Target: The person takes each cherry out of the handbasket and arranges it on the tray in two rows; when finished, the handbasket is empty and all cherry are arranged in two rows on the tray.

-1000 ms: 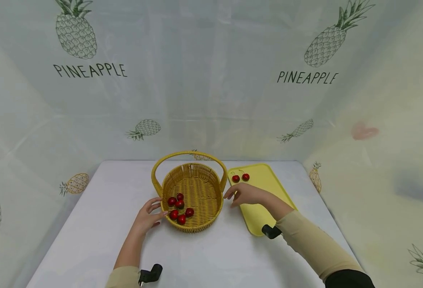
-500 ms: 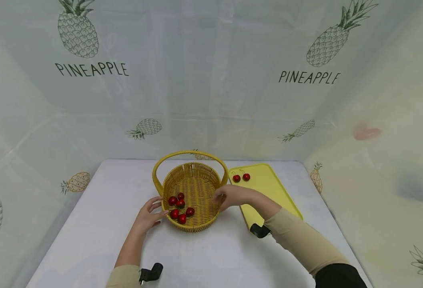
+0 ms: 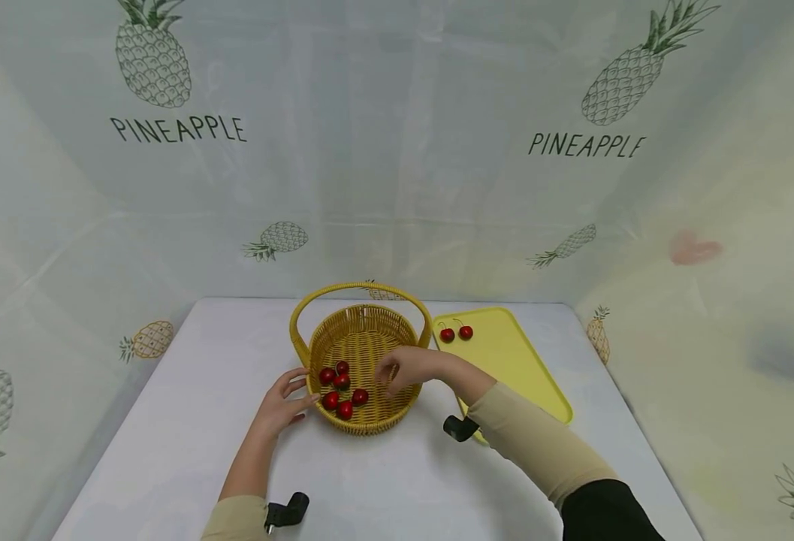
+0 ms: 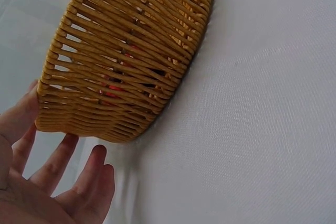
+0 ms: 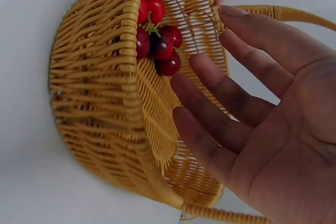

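Note:
A yellow woven basket [image 3: 363, 432] with an arched handle stands on the table. Several red cherries [image 3: 345, 409] lie in its left part, some with green stems in the right wrist view. My left hand [image 3: 283, 402] holds the basket's left rim, its thumb over the edge and fingers along the outer wall; in the left wrist view some fingertips [image 4: 97, 153] stand off the weave. Over the basket's right half hovers my right hand [image 3: 410, 367], fingers loosely bent and holding nothing, as its bare palm [image 5: 299, 150] shows in the right wrist view.
To the right of the basket lies a yellow tray [image 3: 505, 353], partly hidden by my right forearm. Two cherries [image 3: 465, 332] with stems sit at its far left corner. The white table [image 3: 383, 488] ends at a pineapple-printed cloth.
My right hand has moved left, from beside the basket's right rim to over its inside. The left hand stays at the rim, and the cherries keep their places.

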Action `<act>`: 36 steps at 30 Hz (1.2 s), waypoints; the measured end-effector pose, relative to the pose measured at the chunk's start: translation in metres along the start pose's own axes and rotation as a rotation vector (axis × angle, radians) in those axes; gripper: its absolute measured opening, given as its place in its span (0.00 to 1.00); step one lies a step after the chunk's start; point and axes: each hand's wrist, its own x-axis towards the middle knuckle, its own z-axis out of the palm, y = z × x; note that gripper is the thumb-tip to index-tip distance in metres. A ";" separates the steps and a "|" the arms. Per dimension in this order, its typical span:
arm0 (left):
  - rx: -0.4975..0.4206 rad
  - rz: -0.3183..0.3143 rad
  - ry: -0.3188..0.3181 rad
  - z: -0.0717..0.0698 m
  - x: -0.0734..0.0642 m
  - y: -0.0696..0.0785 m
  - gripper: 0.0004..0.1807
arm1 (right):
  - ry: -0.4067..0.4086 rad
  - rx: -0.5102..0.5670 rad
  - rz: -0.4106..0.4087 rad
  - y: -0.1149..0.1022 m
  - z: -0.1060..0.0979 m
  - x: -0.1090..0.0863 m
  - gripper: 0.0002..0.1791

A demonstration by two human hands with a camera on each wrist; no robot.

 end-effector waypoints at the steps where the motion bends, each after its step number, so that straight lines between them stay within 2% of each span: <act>1: -0.001 0.000 0.000 0.000 0.000 0.000 0.31 | -0.002 0.001 -0.001 0.001 0.001 0.003 0.13; 9: -0.005 0.004 -0.003 0.001 0.001 0.000 0.31 | -0.037 0.006 0.012 0.006 0.009 0.024 0.19; 17: -0.010 0.004 -0.001 0.001 0.002 -0.001 0.30 | -0.081 -0.024 0.063 0.006 0.017 0.039 0.19; 28: -0.003 0.002 0.004 0.001 0.000 -0.001 0.30 | -0.158 0.089 0.178 0.009 0.020 0.058 0.21; 36: -0.001 0.009 0.004 0.000 -0.001 0.000 0.30 | -0.163 0.093 0.234 0.015 0.023 0.069 0.19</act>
